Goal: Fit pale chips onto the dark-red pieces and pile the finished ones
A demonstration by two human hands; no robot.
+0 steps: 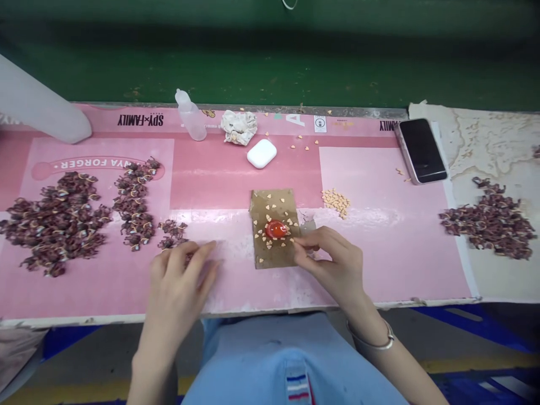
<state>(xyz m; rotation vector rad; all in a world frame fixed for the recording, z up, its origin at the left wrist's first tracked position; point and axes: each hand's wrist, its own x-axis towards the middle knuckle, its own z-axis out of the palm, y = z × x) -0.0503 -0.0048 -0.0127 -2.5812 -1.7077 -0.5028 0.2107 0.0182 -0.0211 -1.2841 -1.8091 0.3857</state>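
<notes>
A brown rectangular card (pixel 274 262) lies on the pink mat, with a glossy red-orange blob (pixel 276 229) at its middle and small tan heart-shaped pieces (pixel 261 260) scattered around it. At the card's right edge, my right hand (pixel 331 261) pinches one tan heart-shaped piece (pixel 292 240) between thumb and forefinger. My left hand (pixel 179 281) hovers at or rests on the mat, left of the card, fingers bent and thumb apart. Beneath and beyond its fingers sit a few small dark maroon pieces (pixel 172 232), partly covered by the hand.
Dark maroon pieces form a big pile (pixel 59 219), a column (pixel 134 208) and a right-hand pile (pixel 489 222). Tan hearts form a heap (pixel 336 201). Along the back are a squeeze bottle (pixel 192 118), crumpled paper (pixel 239 127), a white case (pixel 261 153) and a phone (pixel 421 151).
</notes>
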